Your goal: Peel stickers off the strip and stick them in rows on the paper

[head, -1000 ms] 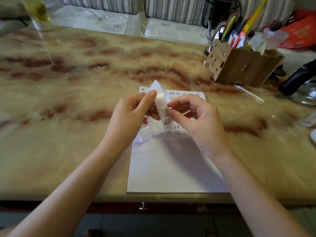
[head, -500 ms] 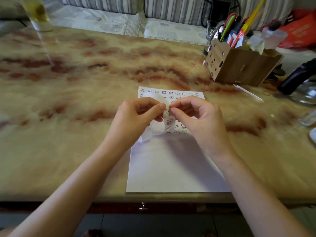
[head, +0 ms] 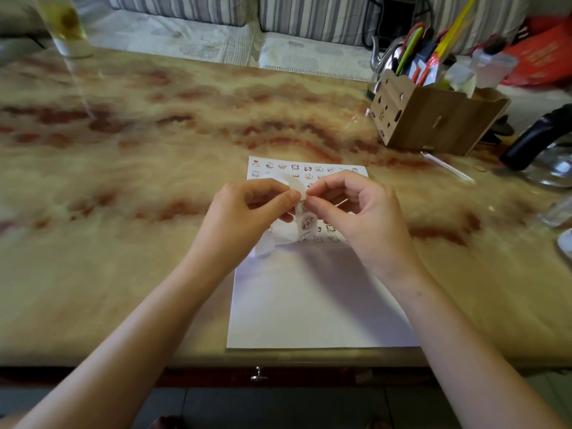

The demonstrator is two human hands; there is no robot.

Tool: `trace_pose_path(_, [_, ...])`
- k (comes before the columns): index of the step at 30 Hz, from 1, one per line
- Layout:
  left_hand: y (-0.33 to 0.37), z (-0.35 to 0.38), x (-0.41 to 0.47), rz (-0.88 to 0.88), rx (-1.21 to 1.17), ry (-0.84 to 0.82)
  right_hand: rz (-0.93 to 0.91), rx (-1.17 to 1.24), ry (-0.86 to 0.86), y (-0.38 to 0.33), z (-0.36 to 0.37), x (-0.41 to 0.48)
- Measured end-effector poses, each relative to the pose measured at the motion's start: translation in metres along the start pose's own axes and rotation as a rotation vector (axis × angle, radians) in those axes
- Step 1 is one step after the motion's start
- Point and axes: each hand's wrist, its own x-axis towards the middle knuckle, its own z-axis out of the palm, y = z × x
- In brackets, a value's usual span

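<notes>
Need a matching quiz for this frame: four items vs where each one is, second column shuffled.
Items:
1 sticker strip
2 paper
3 wooden pen box
4 glass

Places:
A back left of the table
B pinched between left hand and right hand
C flat at the table's near edge
D back right of the table

Pairs: 1-B, 2-C, 3-D, 4-A

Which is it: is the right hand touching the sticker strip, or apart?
Touching. The head view shows the right hand pinching the curled sticker strip between thumb and forefinger, with no gap.
</notes>
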Motion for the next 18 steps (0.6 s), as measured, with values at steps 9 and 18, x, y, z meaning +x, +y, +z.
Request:
trace_pose_path(9, [-0.0007, -0.0004, 0.0, -0.005, 0.022, 0.005, -0.02, -0.024, -0.006, -0.0008, 0.0004, 0.0])
trace_pose_path(18, [-0.0011, -0.0004, 0.0009, -0.057, -0.036, 0.004, -0.152, -0.137, 0.031, 0.0006, 0.0028, -0.0037])
